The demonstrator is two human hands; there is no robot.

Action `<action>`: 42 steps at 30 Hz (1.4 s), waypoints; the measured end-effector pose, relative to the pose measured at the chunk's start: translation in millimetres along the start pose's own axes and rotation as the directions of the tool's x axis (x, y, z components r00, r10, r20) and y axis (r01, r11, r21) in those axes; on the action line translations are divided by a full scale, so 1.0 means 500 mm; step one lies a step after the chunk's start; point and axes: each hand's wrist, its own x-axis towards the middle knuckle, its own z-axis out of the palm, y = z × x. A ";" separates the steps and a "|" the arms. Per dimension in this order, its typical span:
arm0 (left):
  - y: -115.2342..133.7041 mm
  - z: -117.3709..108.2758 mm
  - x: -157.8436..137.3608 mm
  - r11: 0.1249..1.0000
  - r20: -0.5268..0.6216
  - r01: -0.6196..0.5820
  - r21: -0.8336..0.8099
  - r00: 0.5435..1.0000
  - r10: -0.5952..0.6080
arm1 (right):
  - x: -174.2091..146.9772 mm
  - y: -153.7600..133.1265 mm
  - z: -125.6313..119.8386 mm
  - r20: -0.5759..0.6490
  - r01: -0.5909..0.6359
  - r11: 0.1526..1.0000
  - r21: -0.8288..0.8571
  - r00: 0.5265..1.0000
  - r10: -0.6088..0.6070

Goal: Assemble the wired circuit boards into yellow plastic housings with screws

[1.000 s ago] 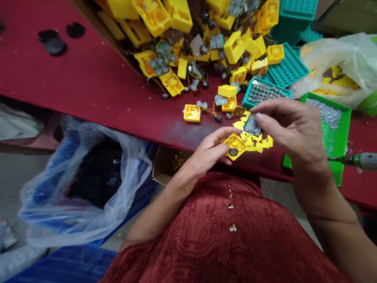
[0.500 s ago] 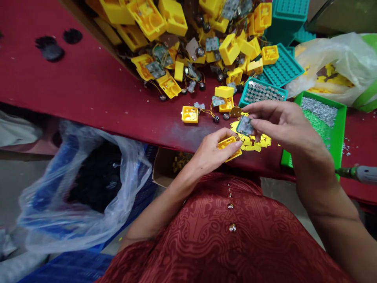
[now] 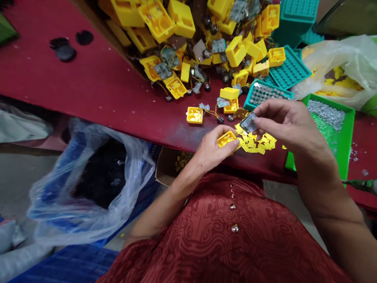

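My left hand (image 3: pixel 212 148) is closed round a small yellow plastic case (image 3: pixel 226 138), its hollow side facing up. Between the thumb and fingers of my right hand (image 3: pixel 287 122) is a grey circuit module (image 3: pixel 249 122), tilted just above the table. Below it lies a scatter of flat yellow pieces (image 3: pixel 259 143). Just beyond my hands, a teal tray (image 3: pixel 266 94) holds rows of round silver button cells. Another open yellow case (image 3: pixel 194 115) rests to the left, near a wired module and a small black round part (image 3: pixel 220 120).
A heap of yellow cases (image 3: pixel 181 17) with wired modules fills the far side. On the right stand a green tray (image 3: pixel 341 145) of small screws and a clear plastic bag (image 3: pixel 332 63). A screwdriver-like tool (image 3: pixel 362 184) is at the right edge. A plastic-lined blue crate (image 3: pixel 67 181) is at lower left.
The yellow case in my left hand has turned so its hollow shows more. The module in my right hand has tilted and moved slightly away from it. The whole view has shifted a little.
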 end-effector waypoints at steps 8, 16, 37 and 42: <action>-0.010 0.017 0.015 0.992 -0.079 -0.027 -0.126 0.997 0.017 | 0.015 -0.009 0.039 -0.011 0.088 0.994 -0.061 0.996 -0.088; -0.007 -0.005 0.006 0.793 0.011 0.046 -0.608 0.999 -0.049 | -0.027 0.008 0.113 -0.189 0.331 0.913 -0.236 0.907 -0.378; 0.025 -0.003 -0.033 0.819 0.119 0.069 -0.570 0.993 -0.001 | -0.110 -0.024 0.086 0.165 0.536 0.487 -0.689 0.771 -0.615; 0.019 0.011 -0.023 0.837 0.094 0.069 -0.542 0.995 -0.021 | -0.129 -0.018 0.087 0.158 0.515 0.502 -0.694 0.790 -0.592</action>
